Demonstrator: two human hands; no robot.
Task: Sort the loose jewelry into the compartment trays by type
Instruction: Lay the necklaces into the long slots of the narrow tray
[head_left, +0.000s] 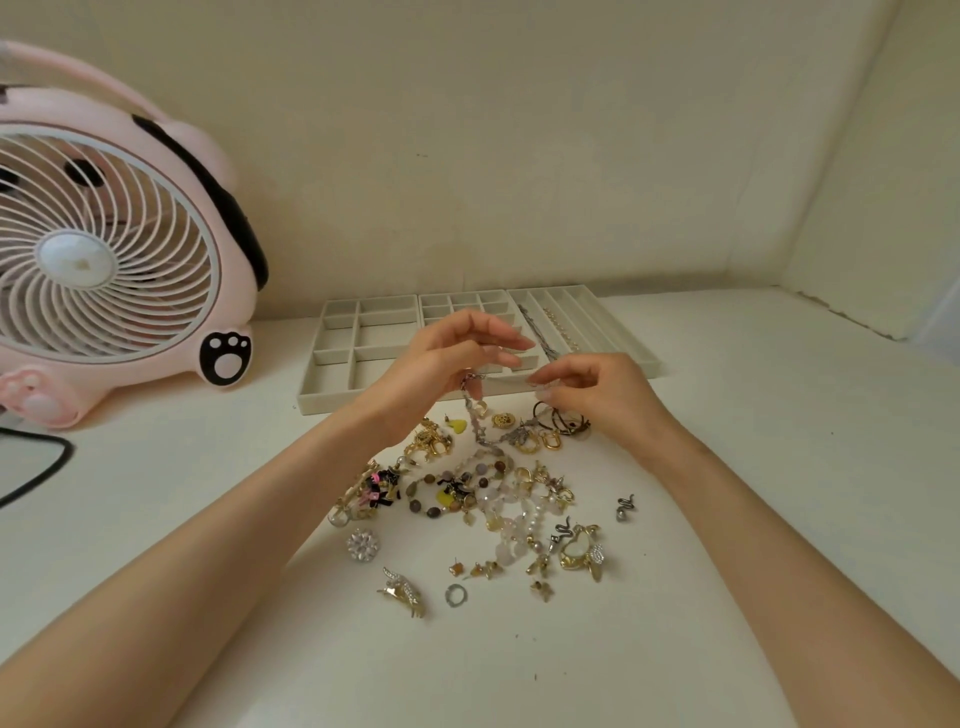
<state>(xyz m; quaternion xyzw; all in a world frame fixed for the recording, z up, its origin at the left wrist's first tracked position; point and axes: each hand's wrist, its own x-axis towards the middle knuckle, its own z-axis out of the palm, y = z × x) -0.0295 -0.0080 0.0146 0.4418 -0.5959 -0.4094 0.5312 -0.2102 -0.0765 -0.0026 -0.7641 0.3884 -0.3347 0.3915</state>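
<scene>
A heap of loose jewelry (483, 493) lies on the white table in front of three beige compartment trays (332, 384). My left hand (447, 358) pinches the upper end of a silver chain (475, 415), which hangs down into the heap. My right hand (602, 395) pinches the other part of the chain near the right tray's front edge. The right tray (613, 332) has long slots; one holds a silver chain (535, 327), another a pearl strand (561, 327). Both hands hover just above the trays' front rim.
A pink fan (104, 244) stands at the left, with a black cable (47, 462) beside it. A snake-shaped piece (625, 505), a ring (455, 594) and a gold clip (402, 592) lie apart from the heap. Walls close off the back and the right.
</scene>
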